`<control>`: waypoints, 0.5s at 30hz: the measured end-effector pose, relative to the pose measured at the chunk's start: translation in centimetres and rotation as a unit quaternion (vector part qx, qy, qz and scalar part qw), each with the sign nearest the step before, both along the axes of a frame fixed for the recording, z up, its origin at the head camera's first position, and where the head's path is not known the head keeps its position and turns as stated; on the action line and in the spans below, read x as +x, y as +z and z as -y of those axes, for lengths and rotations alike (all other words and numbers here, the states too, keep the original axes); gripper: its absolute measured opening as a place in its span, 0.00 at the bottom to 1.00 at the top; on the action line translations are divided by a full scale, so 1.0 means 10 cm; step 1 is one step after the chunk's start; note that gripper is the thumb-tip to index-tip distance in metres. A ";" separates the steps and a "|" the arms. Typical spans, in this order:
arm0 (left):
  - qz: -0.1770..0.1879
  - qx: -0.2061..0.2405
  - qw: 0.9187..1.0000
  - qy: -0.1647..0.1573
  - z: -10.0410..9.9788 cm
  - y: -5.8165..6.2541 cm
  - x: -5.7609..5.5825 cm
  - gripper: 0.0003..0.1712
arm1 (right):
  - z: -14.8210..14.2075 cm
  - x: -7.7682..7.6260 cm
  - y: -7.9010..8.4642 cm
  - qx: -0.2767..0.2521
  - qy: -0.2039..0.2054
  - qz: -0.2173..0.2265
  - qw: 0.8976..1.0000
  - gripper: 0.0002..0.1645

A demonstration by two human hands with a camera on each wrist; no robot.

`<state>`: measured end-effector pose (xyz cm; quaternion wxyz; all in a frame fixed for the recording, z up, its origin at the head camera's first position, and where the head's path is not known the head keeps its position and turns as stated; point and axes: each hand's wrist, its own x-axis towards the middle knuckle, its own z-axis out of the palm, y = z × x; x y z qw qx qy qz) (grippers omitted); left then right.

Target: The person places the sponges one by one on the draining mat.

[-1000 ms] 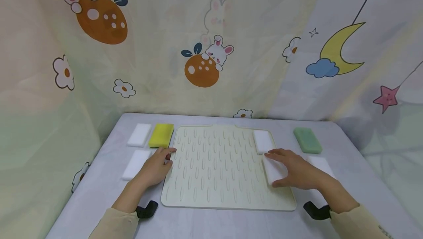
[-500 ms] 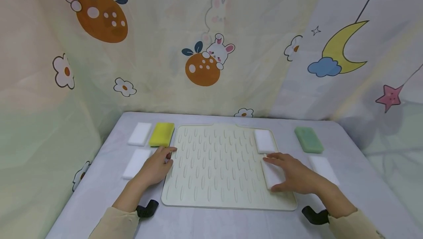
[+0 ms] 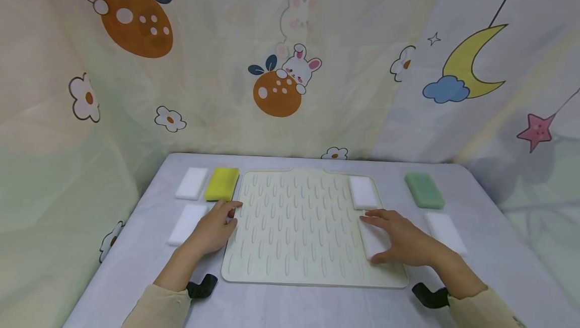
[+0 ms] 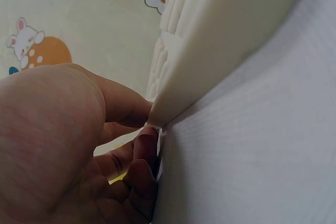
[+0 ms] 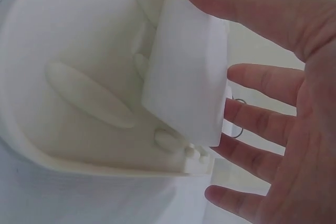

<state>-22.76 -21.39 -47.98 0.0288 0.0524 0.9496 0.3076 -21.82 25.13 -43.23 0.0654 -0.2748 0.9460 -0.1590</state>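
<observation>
A cream drying mat (image 3: 294, 247) with raised oval ridges and a low rim lies in the middle of the table. On its right side, my right hand (image 3: 405, 240) holds a white sponge (image 3: 374, 240), thumb at the near end and fingers at the far end. The right wrist view shows that sponge (image 5: 186, 61) over the ridges, between thumb and fingers. Just beyond it, a second white sponge (image 3: 362, 192) lies on the mat's far right part. My left hand (image 3: 213, 230) pinches the mat's left edge; in the left wrist view its fingertips meet the rim (image 4: 168, 95).
Left of the mat lie a yellow sponge (image 3: 222, 184) and two white sponges, one far (image 3: 192, 183) and one nearer (image 3: 185, 224), partly behind my left hand. To the right are a green sponge (image 3: 424, 190) and a white sponge (image 3: 445, 232). A patterned curtain (image 3: 204, 66) hangs behind the table.
Compared with a second ago, my right hand and the white sponge have shifted slightly nearer to me, opening a small gap to the far sponge. My left hand has stayed on the mat's edge.
</observation>
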 end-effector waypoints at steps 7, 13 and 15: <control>0.003 -0.001 1.000 0.001 0.00 0.01 0.00 0.25 | 0.01 0.00 -0.02 -0.004 -0.009 0.003 1.000 0.58; 0.003 0.000 1.000 0.002 0.01 0.00 0.00 0.26 | 0.01 0.00 -0.05 -0.008 -0.013 0.007 1.000 0.59; 0.005 0.001 1.000 0.003 0.01 0.00 0.00 0.26 | 0.01 0.00 -0.06 -0.011 -0.013 0.006 1.000 0.59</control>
